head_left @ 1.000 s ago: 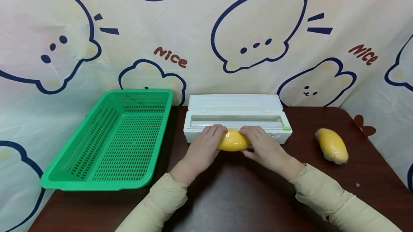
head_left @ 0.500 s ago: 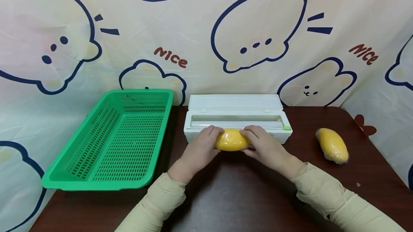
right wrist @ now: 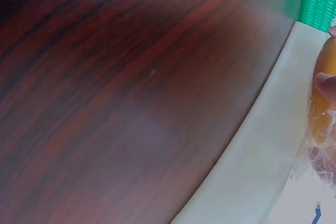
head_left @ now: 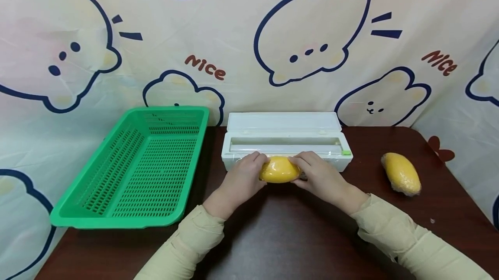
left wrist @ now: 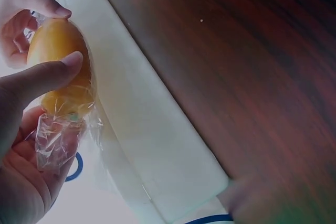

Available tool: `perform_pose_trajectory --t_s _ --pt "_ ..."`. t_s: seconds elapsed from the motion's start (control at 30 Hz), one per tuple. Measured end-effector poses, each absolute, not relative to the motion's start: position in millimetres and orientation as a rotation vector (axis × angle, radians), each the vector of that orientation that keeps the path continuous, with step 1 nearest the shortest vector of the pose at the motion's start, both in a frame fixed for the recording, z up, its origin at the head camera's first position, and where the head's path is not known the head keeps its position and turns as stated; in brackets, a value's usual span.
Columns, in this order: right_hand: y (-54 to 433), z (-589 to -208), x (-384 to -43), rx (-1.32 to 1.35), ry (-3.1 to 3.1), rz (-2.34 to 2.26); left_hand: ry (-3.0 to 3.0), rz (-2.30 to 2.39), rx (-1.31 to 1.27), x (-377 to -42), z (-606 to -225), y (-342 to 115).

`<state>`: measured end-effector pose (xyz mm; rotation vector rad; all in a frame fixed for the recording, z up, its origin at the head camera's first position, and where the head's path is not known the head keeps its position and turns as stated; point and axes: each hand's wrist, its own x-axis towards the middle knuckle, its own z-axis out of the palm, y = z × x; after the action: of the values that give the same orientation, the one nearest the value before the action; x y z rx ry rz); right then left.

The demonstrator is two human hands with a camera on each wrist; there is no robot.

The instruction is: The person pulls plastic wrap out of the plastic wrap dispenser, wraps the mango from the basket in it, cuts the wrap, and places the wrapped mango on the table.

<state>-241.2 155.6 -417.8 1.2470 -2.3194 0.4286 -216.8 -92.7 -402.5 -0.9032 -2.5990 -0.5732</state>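
A yellow mango (head_left: 280, 170) with clear cling film round it is held up just in front of the white film dispenser box (head_left: 339, 164). My left hand (head_left: 242, 180) grips its left end, thumb over the near side. The fingers of my right hand (head_left: 323, 181) pinch the right end. In the left wrist view, loose film (left wrist: 55, 140) bunches out past the mango's end, over the left palm. The box's lid (head_left: 284, 120) stands raised, with a film roll (head_left: 286, 148) inside.
A second film-wrapped mango (head_left: 401, 174) lies on the dark wooden table (head_left: 288, 236) at the right. To the left stands a green slotted plastic basket (head_left: 117, 223). A patterned cloth (head_left: 234, 20) hangs behind the table.
Between one second and half a second ago, the left hand's grip shifted slightly left along the mango. Both hands stay on it in nearly the same place since.
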Motion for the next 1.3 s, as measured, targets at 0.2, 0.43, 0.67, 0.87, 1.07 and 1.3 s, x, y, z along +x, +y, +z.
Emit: perform_pose_trajectory --t_s 0.2,0.43,0.67,0.87,1.07,1.3 --pt "153 -415 -240 1.218 -2.395 0.412 -2.625 -0.578 -0.890 -218 -403 -92" --pt "153 -417 -240 1.222 -2.435 0.414 -2.610 -0.523 -0.897 -219 -405 -92" --pt "154 -419 -243 1.217 -2.440 0.364 -2.681 -0.506 -0.888 -220 -404 -90" --pt "155 -422 -243 1.218 -2.446 0.357 -2.763 -0.521 -0.868 -220 -404 -87" --pt "156 -426 -242 1.210 -2.473 0.361 -2.815 -0.539 -0.847 -220 -405 -84" --pt "154 -426 -242 1.222 -2.520 0.325 -2.862 -0.522 -0.842 -222 -406 -84"
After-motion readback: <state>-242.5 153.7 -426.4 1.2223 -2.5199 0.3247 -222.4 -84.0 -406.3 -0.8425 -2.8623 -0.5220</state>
